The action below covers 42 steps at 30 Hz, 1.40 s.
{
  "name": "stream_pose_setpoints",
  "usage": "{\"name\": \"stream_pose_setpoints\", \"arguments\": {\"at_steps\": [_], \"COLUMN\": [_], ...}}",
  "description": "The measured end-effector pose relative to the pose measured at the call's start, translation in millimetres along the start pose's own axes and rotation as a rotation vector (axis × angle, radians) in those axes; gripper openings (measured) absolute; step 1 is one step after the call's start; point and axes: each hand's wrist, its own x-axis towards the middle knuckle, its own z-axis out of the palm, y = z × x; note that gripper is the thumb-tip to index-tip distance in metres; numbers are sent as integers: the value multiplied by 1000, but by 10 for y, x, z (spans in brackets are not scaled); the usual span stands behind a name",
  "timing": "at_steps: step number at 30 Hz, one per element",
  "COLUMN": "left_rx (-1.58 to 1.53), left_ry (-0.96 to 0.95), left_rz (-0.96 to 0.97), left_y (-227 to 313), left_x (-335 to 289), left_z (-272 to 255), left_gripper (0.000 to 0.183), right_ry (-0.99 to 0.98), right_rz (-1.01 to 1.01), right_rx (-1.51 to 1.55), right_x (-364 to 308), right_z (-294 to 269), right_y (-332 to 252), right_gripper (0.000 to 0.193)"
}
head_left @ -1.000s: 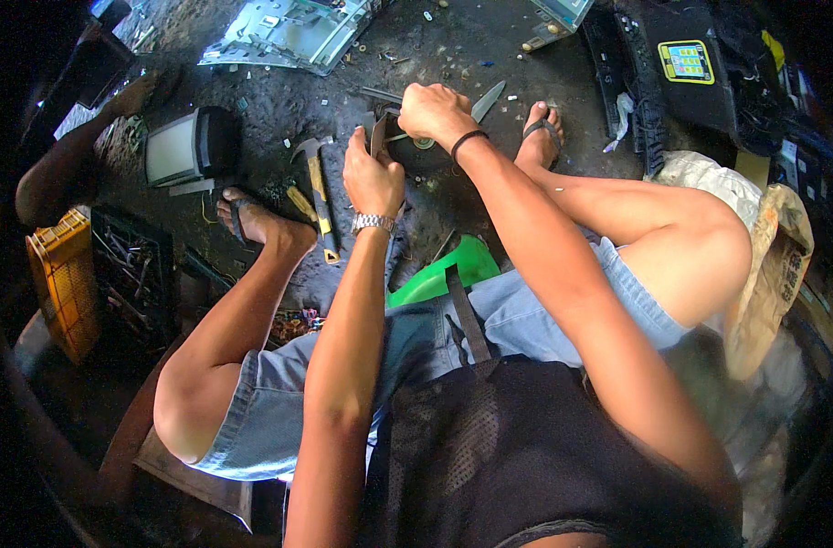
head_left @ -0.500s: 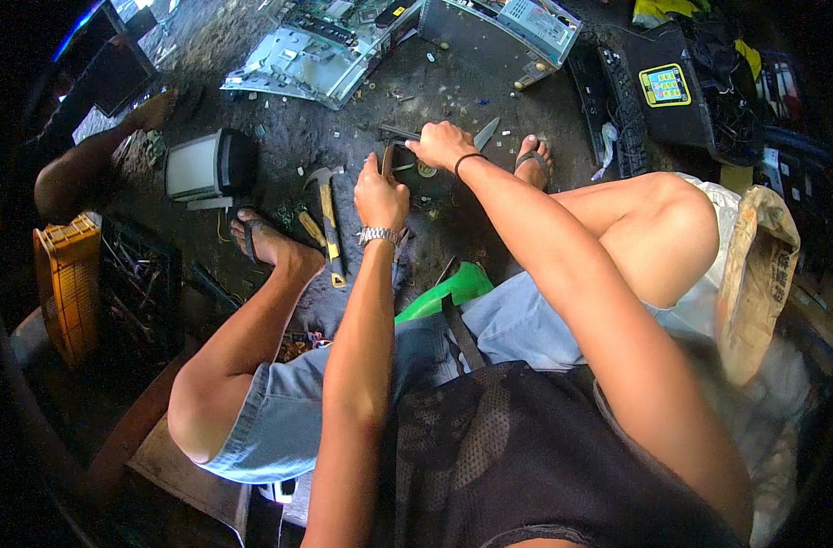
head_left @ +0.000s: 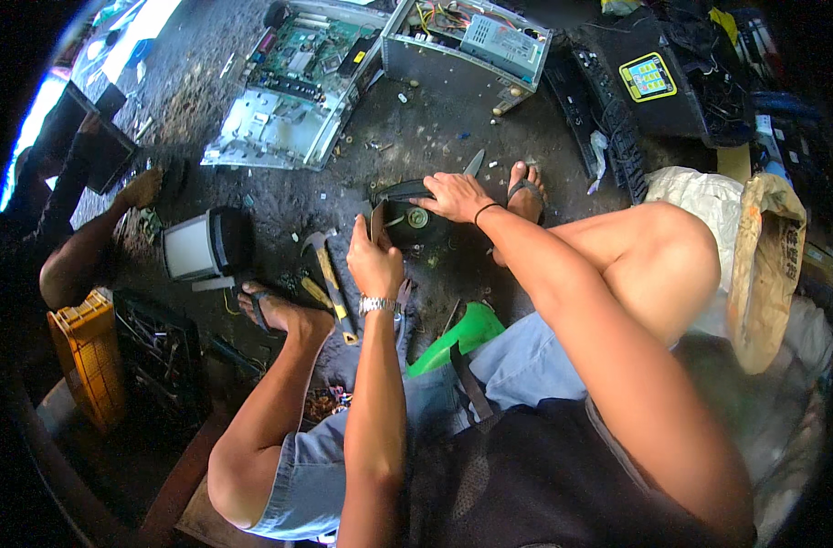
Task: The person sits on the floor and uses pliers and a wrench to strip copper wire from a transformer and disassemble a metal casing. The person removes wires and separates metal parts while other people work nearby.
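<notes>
My left hand (head_left: pixel 376 263), with a metal watch at its wrist, is closed around a thin, flat brownish piece (head_left: pixel 376 222) standing on edge. My right hand (head_left: pixel 458 196) is closed at the right end of a dark elongated piece (head_left: pixel 404 191), which reaches left toward the brownish one; whether the two touch I cannot tell. Just beyond my right hand a pointed metal blade (head_left: pixel 474 163) shows, its other end hidden. A small round pale part (head_left: pixel 417 217) lies between and below the hands. Left of my left hand, a hammer (head_left: pixel 330 274) rests on the ground.
An opened computer case (head_left: pixel 453 59) and a panel with a circuit board (head_left: pixel 311 68) lie ahead. A grey-white box-shaped part (head_left: pixel 190 250) sits left, near an orange crate (head_left: pixel 89 365). Keyboards (head_left: pixel 613 128) and a sack (head_left: pixel 765 274) are right. Something green (head_left: pixel 467 333) lies between my legs.
The view has tilted up, so more of the computer parts shows ahead. My right hand has drawn slightly nearer and to the right, with its fingers more outstretched. My left hand keeps its hold.
</notes>
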Motion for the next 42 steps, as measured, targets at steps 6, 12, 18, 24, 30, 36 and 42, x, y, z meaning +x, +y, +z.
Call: {"name": "stream_pose_setpoints", "arguments": {"at_steps": [6,12,18,24,30,36,42], "left_rx": [-18,-138,-25,-93,-107,-109,-100], "left_ry": [-89,-167,-123,-114,-94,-100,-48], "left_rz": [-134,-53,-79,-69,-119,-38,49], "left_y": [189,50,84,58,77,-45,-81], "left_x": [7,-32,-123,-137,-113,-122,-270], "left_z": [-180,-157,-198,-183,-150,-23,26], "left_gripper": [57,64,61,64,66,68,85], "right_ry": [248,399,254,77,-130,-432,-360], "right_rz": [-276,-409,-423,-285,-99,61,18], "right_rx": [-47,-160,-92,-182,-46,-32,-181], "right_x": [137,336,467,361,291,322,586], "right_z": [199,367,395,53,-262,-374,-957], "right_y": [277,676,563,308,359,292,-524], "right_gripper": [52,56,69,66,75,84,71]}}
